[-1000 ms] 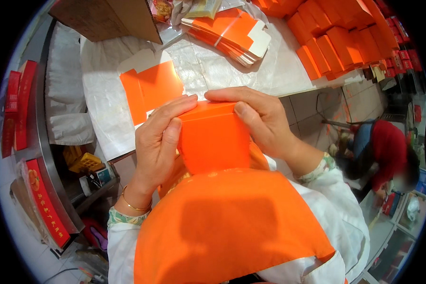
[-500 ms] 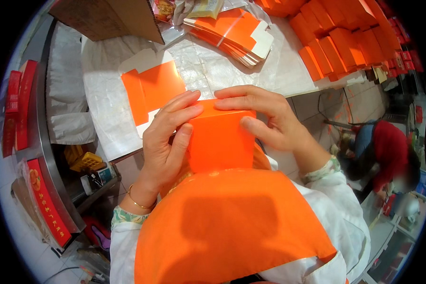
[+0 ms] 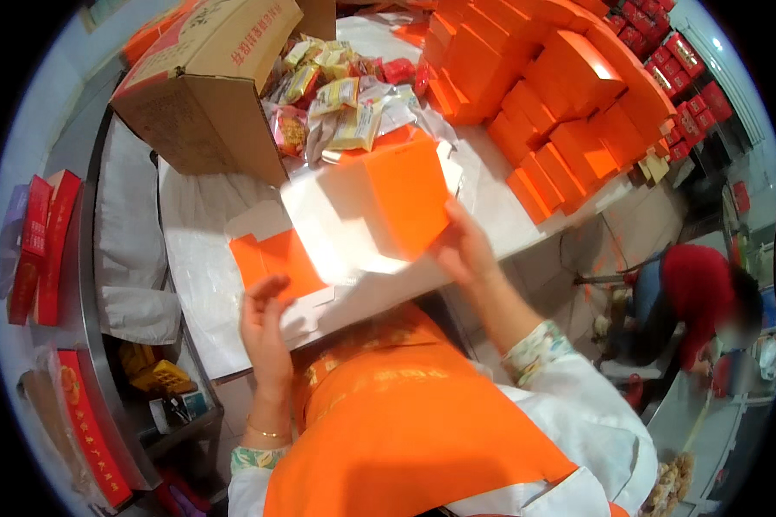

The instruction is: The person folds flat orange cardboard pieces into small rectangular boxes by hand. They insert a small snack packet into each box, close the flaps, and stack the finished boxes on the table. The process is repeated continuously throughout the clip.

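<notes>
A folding carton (image 3: 341,211), orange outside and white inside, is partly unfolded above the near side of the table. My right hand (image 3: 464,246) grips its orange panel at the right edge, thumb and fingers on either side. My left hand (image 3: 267,332) is beside the carton's lower left, its fingers bent and apart, with nothing plainly held. Flat on the table under it lies another orange carton blank (image 3: 250,258), partly covered by the held one. A stack of orange blanks (image 3: 401,136) shows only its top behind the held carton.
A brown cardboard box (image 3: 207,121) stands at the back left, next to a heap of wrapped packets (image 3: 341,95). Piled orange boxes (image 3: 569,129) fill the right side of the table. A person in red (image 3: 698,293) bends down at the far right.
The carton has moved from close to my apron out over the table and shows its white inside. My left hand has come off it and dropped lower left. The view has tilted up.
</notes>
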Demonstrator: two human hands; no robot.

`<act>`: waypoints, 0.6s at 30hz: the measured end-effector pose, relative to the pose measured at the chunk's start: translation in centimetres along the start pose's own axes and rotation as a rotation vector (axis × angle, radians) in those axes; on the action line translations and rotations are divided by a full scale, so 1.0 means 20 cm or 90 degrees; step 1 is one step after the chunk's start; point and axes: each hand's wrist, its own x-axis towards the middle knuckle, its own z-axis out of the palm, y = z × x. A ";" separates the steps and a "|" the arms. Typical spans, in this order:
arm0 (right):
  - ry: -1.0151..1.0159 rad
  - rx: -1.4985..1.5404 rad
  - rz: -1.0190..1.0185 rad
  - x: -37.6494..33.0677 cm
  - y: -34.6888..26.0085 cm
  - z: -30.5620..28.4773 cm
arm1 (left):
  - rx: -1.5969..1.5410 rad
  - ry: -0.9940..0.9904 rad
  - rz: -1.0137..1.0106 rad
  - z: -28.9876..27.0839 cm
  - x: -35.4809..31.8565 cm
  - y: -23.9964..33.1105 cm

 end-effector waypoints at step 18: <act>-0.071 -0.856 -0.247 0.39 0.19 0.25 | 0.094 0.201 0.159 -0.20 -0.08 -0.27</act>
